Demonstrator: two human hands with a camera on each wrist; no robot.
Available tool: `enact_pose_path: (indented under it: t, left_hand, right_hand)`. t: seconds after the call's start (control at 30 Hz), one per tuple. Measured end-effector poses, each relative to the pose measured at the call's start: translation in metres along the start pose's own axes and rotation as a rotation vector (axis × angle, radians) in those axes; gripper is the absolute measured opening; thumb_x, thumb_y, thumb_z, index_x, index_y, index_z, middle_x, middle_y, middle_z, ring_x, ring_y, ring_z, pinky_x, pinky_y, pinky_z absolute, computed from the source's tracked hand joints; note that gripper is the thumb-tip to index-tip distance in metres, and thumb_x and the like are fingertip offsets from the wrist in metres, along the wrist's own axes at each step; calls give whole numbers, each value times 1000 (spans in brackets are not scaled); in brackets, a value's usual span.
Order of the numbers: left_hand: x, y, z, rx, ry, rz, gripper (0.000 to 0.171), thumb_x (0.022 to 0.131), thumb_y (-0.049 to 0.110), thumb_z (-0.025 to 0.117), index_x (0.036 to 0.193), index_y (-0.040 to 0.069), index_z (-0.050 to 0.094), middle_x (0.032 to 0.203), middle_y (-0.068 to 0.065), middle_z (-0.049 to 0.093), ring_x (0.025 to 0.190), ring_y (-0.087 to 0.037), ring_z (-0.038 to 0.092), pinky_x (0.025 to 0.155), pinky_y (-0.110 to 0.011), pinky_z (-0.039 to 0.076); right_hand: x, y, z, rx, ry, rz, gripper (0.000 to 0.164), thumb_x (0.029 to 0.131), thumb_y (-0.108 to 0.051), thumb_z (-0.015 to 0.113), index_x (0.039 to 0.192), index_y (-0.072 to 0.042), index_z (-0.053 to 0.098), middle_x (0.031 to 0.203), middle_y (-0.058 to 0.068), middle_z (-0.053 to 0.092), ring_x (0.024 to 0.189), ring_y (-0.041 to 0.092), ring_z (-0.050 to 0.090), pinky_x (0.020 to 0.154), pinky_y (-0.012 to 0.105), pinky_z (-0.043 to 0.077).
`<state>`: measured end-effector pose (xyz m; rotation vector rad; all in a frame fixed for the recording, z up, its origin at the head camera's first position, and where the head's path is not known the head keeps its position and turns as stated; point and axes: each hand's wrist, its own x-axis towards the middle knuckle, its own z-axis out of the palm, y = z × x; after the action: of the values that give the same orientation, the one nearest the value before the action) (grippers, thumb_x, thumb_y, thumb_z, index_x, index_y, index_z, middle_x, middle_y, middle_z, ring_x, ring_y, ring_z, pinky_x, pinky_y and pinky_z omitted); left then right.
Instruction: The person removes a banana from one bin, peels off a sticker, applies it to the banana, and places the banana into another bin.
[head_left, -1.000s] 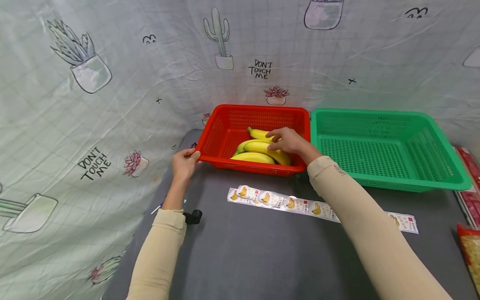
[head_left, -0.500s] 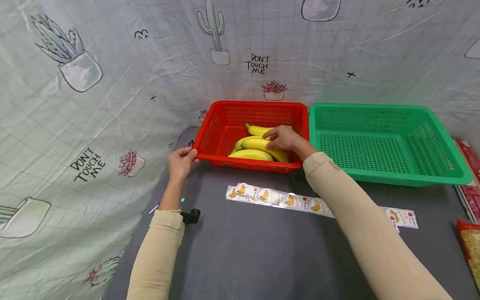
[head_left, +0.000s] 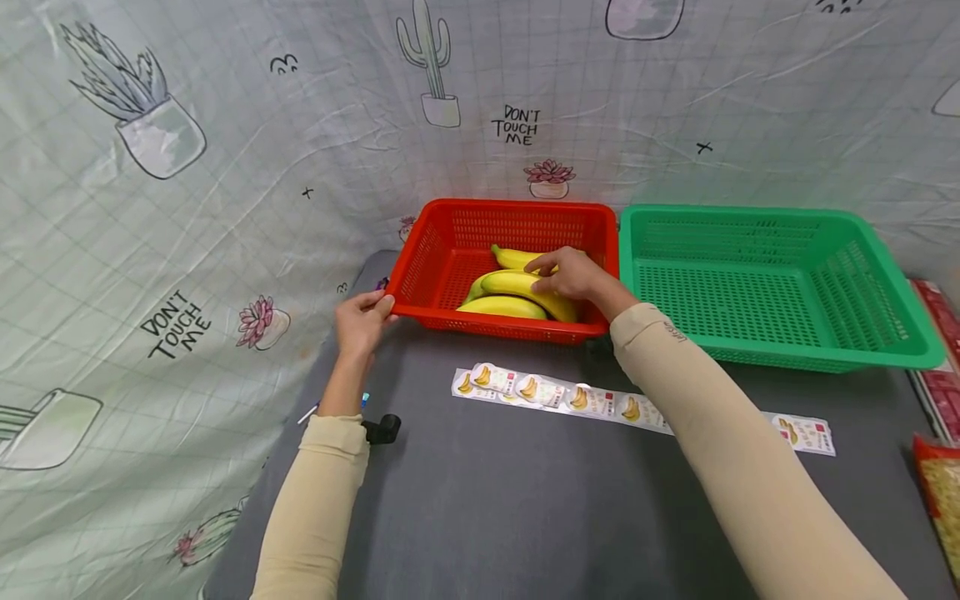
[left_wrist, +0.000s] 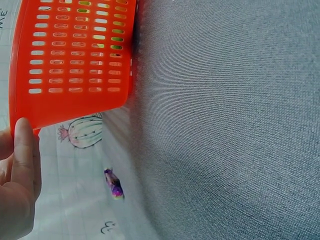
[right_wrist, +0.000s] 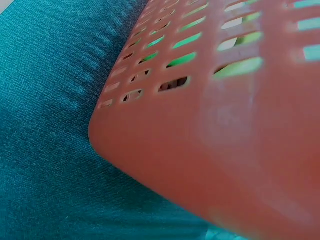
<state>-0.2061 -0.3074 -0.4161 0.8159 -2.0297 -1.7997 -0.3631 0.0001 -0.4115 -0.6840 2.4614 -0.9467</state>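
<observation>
Several yellow bananas [head_left: 501,307] lie in a red plastic basket [head_left: 450,320] at the back of the table. My left hand [head_left: 362,325] pinches the basket's front left corner by the rim. In the left wrist view, the fingers [left_wrist: 22,160] of that hand lie against the rim corner. My right hand [head_left: 572,273] reaches into the basket from the right and grips the middle banana [head_left: 513,283], its thumb on the near side. Part of that banana is hidden under the hand. In the right wrist view, the basket wall [right_wrist: 180,145] hides the right hand.
A green plastic basket [head_left: 750,352] stands right beside the red one. In front lies a strip of banana stickers [head_left: 540,392], partly covered by the right sleeve. A bag with a red edge [head_left: 937,492] and red packs [head_left: 941,367] line the right side. Behind hangs a printed cloth [head_left: 345,117].
The head view has shifted slightly. My right hand's fingers have settled on the middle banana, which seems to have shifted very little. My left hand stays on the basket rim.
</observation>
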Motion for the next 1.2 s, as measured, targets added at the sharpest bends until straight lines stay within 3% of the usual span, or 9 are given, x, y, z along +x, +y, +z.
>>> enact_pose_path:
  t: [0.4, 0.63, 0.77, 0.93, 1.2]
  left_hand:
    - [-1, -1, 3, 4, 3, 6, 38, 97, 12, 68, 132, -3, 65, 114, -14, 63, 72, -6, 66, 77, -19, 58]
    - [-1, -1, 4, -31, -6, 16, 38, 97, 9, 68, 132, -5, 64, 106, -9, 61, 68, -2, 64, 79, -22, 59]
    - [-2, -3, 1, -15, 2, 11, 38, 97, 10, 68, 132, -5, 64, 104, -7, 60, 67, -2, 64, 72, -16, 58]
    - [-1, -3, 3, -45, -3, 5, 39, 97, 9, 68, 132, -5, 63, 99, -2, 58, 65, -1, 63, 68, -13, 56]
    - [-3, -1, 6, -95, 9, -25, 40, 95, 8, 69, 133, -4, 64, 99, -1, 58, 65, -3, 64, 67, -14, 57]
  right_hand:
    - [-12, -9, -16, 21, 75, -35, 44, 96, -22, 71, 139, -18, 64, 130, 15, 63, 115, 32, 56, 93, 41, 56]
    - [-28, -19, -31, 41, 136, -113, 43, 96, -21, 71, 139, -17, 65, 128, 12, 64, 109, 28, 55, 84, 35, 54]
    - [-46, -26, -39, 52, 161, -171, 42, 96, -21, 71, 138, -17, 65, 125, 11, 64, 101, 27, 56, 76, 30, 51]
    - [-74, -34, -53, 32, 206, -235, 42, 96, -19, 72, 137, -15, 66, 123, 10, 65, 98, 26, 59, 79, 32, 50]
    - [-109, -40, -66, -17, 229, -238, 42, 97, -21, 71, 137, -15, 65, 118, 11, 64, 104, 24, 58, 81, 36, 48]
